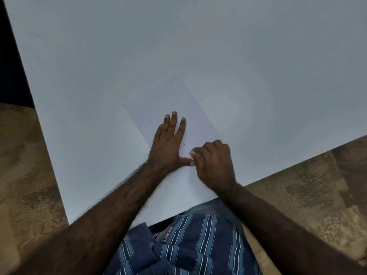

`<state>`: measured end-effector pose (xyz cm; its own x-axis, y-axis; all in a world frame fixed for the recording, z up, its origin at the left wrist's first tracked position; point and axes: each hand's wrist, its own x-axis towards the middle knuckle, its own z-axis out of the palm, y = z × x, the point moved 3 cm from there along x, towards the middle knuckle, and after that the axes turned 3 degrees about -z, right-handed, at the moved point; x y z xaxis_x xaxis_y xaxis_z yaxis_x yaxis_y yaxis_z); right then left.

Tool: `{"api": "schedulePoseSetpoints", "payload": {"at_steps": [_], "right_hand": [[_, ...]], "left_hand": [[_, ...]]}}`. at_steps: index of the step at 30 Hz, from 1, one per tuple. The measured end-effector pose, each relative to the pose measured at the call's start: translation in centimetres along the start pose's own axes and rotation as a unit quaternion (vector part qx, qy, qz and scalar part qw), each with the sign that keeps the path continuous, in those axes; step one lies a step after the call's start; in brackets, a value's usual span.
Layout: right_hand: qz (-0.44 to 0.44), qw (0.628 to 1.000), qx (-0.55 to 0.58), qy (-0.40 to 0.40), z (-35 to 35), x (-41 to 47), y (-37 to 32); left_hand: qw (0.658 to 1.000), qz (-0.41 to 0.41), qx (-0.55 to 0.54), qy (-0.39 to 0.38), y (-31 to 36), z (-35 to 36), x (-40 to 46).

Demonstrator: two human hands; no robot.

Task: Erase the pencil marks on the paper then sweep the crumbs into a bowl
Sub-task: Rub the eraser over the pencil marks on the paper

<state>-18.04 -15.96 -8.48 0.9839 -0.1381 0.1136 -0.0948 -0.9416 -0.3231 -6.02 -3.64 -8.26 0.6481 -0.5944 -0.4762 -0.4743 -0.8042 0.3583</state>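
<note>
The thin, light paper [174, 100] would slide, so his flat left hand [168, 143] pins it beside the eraser [192, 152] pinched in his right hand [215, 161].

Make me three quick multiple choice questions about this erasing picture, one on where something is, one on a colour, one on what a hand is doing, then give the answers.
1. Where does the left hand rest?
A. on the paper
B. on the floor
C. on the person's lap

2. What colour is the eraser?
A. red
B. black
C. white

3. What is the right hand doing?
A. lying flat and open
B. gripping the eraser
C. hanging off the table

Answers: 1 A, its fingers lie straight and flat on the sheet. 2 C, a pale white tip shows at the fingertips. 3 B, its fingers are curled round the eraser on the paper.
</note>
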Motion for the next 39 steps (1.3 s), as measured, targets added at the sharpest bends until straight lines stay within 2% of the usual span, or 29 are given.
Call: {"api": "schedulePoseSetpoints", "payload": {"at_steps": [3,6,12,14,17,20,24,26,30,34,36,39], "right_hand": [[0.055,0.996,-0.056,0.028,-1.1,2.4,3.2],[0.129,0.988,-0.047,0.068,-1.7,3.7,4.7],[-0.015,1.0,0.012,-0.005,0.2,0.3,0.3],[-0.005,1.0,-0.006,0.015,0.0,1.6,1.5],[0.064,0.997,-0.031,0.043,-0.7,4.3,3.8],[0.094,0.994,-0.018,0.057,-0.8,4.4,3.5],[-0.004,1.0,0.001,-0.002,0.3,1.2,0.1],[-0.034,0.999,-0.001,-0.006,0.3,1.3,0.2],[0.038,0.998,-0.022,0.038,-0.3,5.4,2.9],[0.084,0.995,-0.004,0.047,-0.3,5.9,2.9],[0.072,0.997,0.007,0.039,-0.2,4.3,1.9],[-0.007,1.0,0.01,0.011,0.0,1.9,-0.1]], "left_hand": [[1.0,-0.001,-0.012,-0.002,-0.3,0.2,0.2],[1.0,0.002,-0.013,-0.001,-0.4,0.3,0.2],[1.0,0.003,-0.001,0.004,-0.4,0.5,0.3],[1.0,0.003,-0.009,0.001,-0.5,0.6,0.4],[1.0,0.002,-0.006,-0.001,-0.6,0.7,0.5],[1.0,0.002,-0.011,0.0,-0.7,0.7,0.5],[1.0,0.009,-0.007,0.009,-0.6,0.7,0.5],[1.0,0.009,-0.004,0.011,-0.7,0.8,0.5],[1.0,0.007,-0.017,0.01,-0.9,1.0,0.6],[1.0,-0.004,-0.018,0.012,-0.9,1.0,0.7],[1.0,0.002,-0.021,0.013,-1.0,0.9,0.6],[1.0,0.008,-0.011,0.016,-0.9,0.9,0.5]]}}
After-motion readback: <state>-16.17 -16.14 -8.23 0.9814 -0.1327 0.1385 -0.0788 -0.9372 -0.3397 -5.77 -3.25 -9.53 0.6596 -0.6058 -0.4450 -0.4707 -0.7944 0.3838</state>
